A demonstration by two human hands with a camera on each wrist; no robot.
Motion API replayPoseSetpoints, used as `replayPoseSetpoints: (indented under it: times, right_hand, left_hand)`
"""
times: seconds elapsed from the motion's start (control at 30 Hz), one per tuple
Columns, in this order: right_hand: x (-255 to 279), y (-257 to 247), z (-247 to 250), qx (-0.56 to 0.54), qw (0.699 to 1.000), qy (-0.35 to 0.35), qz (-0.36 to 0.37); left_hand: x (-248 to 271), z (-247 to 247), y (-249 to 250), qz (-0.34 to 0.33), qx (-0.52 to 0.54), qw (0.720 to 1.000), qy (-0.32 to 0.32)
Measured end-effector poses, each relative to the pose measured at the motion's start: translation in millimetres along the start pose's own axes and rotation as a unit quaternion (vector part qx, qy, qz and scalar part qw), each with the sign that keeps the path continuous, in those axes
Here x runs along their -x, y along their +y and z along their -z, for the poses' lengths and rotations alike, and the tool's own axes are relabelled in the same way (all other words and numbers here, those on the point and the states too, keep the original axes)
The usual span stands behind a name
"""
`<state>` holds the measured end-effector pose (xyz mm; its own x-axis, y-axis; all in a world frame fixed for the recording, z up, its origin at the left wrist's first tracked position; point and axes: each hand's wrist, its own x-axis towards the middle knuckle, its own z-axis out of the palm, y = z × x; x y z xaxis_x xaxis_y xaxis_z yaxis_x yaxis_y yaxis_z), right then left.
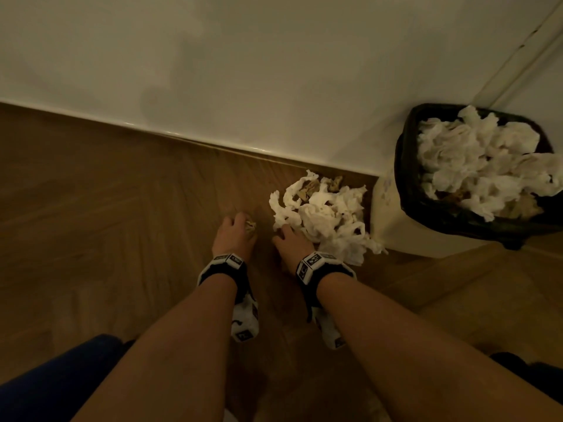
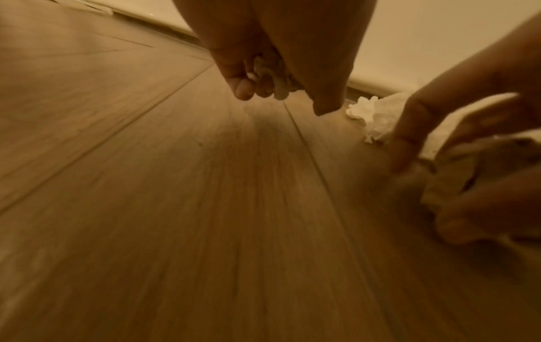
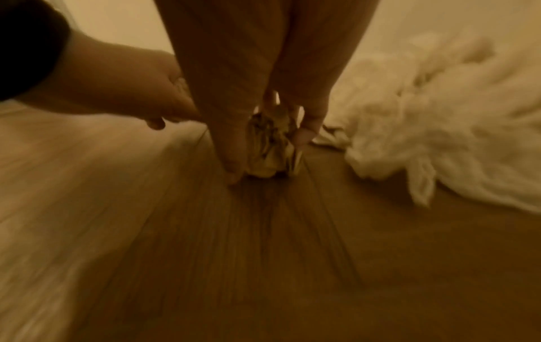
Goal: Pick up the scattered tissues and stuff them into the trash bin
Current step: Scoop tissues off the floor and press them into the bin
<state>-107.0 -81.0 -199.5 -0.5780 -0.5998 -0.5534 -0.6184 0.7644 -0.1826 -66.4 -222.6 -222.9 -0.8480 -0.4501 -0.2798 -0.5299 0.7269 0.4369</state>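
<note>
Down at floor level, our left hand [image 1: 233,236] curls round a small crumpled tissue wad [image 2: 272,78], fingers and thumb closed about it just above the wooden floor [image 1: 106,193]. Just beside it, our right hand [image 1: 294,243] pinches a brownish, soiled wad [image 3: 270,148] between thumb and fingertips, at the near edge of the heap.

Beyond the hands lies the pile of scattered tissues [image 1: 326,214], white with a few brown scraps, against the skirting. Farther right stands the trash bin [image 1: 408,190], lined in black and already heaped above its rim with tissues.

We judge the paper featherlight, soft and easily torn, so it wants gathering in loose handfuls from underneath the heap, not pulling by single corners. With the bin so full, stuffing will call for pressing down firmly, and loose pieces may spring back out.
</note>
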Motion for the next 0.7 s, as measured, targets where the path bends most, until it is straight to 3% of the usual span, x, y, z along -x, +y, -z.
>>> replayPoseSetpoints:
  times: [0.2,0.3,0.5,0.7]
  right_hand:
    - [0,5,-2,-0.029,0.999,0.014,-0.026]
    - [-6,7,4,-0.094,0.994,0.045,-0.037]
    - [-15,8,-1,-0.093,0.994,0.014,-0.057]
    - [-19,1,1,-0.068,0.988,0.105,-0.09]
  left_hand:
    - [5,-3,8,0.003,0.01,1.0,0.011]
    - [6,-5,7,0.022,0.005,1.0,0.009]
    - [6,-7,-3,0.027,0.013,0.999,0.017]
    - [7,-7,-12,0.035,0.024,0.999,0.026]
